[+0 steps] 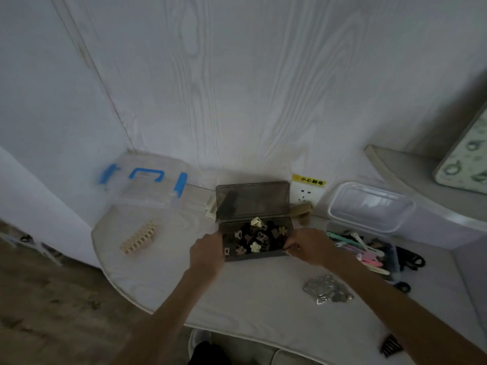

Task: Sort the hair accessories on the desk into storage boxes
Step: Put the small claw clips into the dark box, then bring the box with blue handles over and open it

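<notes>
A small smoky-grey storage box (259,256) sits mid-desk with its lid (253,200) propped up at the back. Inside lie several small claw clips (257,237) in black, brown and cream. My left hand (207,252) grips the box's left end. My right hand (307,246) holds the right front corner with curled fingers. A large cream claw clip (139,238) lies on the desk to the left. On the right, a clear box (395,250) holds several pastel hair clips (365,252), its lid (371,205) leaning behind it.
A clear bin with blue latches (143,180) stands at the back left. A pile of silver clips (326,288) lies near my right forearm; black hair ties (411,259) and a dark comb clip (391,347) sit at the right. A wall socket (304,194) is behind the grey box.
</notes>
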Available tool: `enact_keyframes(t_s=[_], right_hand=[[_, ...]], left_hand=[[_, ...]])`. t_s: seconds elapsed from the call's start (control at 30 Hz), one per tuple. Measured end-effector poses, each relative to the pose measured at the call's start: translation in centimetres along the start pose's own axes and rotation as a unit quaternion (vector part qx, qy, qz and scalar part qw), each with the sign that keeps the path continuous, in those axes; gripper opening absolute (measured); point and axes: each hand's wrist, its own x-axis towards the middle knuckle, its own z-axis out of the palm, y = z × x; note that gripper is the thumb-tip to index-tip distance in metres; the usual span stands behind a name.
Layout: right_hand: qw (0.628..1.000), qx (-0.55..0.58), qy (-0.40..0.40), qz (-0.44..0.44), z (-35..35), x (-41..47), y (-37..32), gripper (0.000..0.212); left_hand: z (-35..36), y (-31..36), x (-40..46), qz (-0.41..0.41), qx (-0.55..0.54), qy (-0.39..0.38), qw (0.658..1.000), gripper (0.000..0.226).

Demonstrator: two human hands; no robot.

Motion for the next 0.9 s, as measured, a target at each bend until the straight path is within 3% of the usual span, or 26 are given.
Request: enact_keyframes(t_s=[0.13, 0.3, 0.43, 0.53, 0.73, 0.8, 0.9], right_hand=[[0.992, 0.064, 0.099, 0.050, -0.3, 0.8, 0.7, 0.025], [0.988, 0.091, 0.102, 0.069, -0.1, 2.3, -1.8, 0.029], [0.986, 0.092, 0.113, 0.079, -1.1, 2.8, -3.8, 0.026], [0.989, 0.083, 0.085, 0.085, -3.2, 3.3, -6.3, 0.024], [0.989, 0.129, 0.044, 0.050, -8.1, 8.5, -14.9, 0.025], [0.985, 0.160, 0.028, 0.059, -8.5, 11.6, -18.1, 0.028], [0.959, 0.242, -0.034, 0.146, -7.5, 16.8, -21.5, 0.050]], left_hand=[[0.1, 1.1, 3.1, 0.001, -0.082, 0.028, 0.996, 0.022], [-0.9, 0.9, 5.7, 0.005, -0.134, 0.006, 0.991, 0.038], [-2.5, -0.7, 6.6, 0.041, -0.126, -0.025, 0.991, 0.034], [-4.8, -3.4, 6.9, 0.070, -0.137, -0.003, 0.988, 0.024], [-11.3, -10.9, 8.1, 0.047, -0.194, 0.155, 0.967, 0.015], [-12.6, -14.5, 9.1, 0.028, -0.199, 0.185, 0.962, 0.022], [-13.2, -18.7, 10.4, -0.045, -0.113, 0.125, 0.985, 0.052]])
